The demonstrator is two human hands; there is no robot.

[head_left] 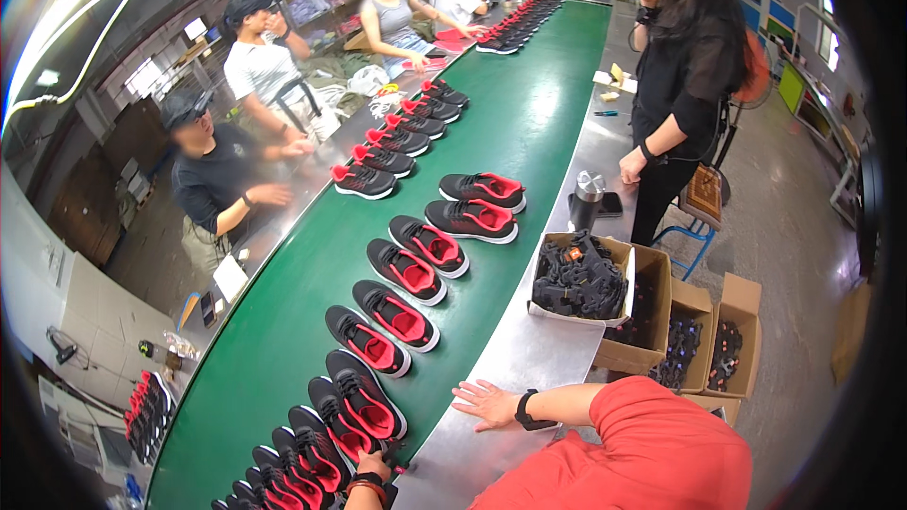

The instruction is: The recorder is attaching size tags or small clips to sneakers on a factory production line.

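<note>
My left hand (374, 467), with bands on its wrist, comes in at the lower edge, its fingers curled at the heel of a black-and-red sneaker (336, 421). A small dark piece with some red shows beside these fingers; what they grip is partly hidden. My right hand (487, 405) lies flat on the metal tabletop (477, 456), fingers spread, a black watch (525, 408) on the wrist. Just left of it, another sneaker (370, 400) stands on the green conveyor belt (265, 349). Several more sneakers (402, 266) with white soles line this side of the belt.
More sneakers (392, 137) line the belt's far side. On my right stand a white-edged box (582, 316) of black pieces, cardboard boxes (742, 307) and a dark tumbler (586, 200). A person in black (675, 85) stands at right; co-workers (213, 165) are across the belt.
</note>
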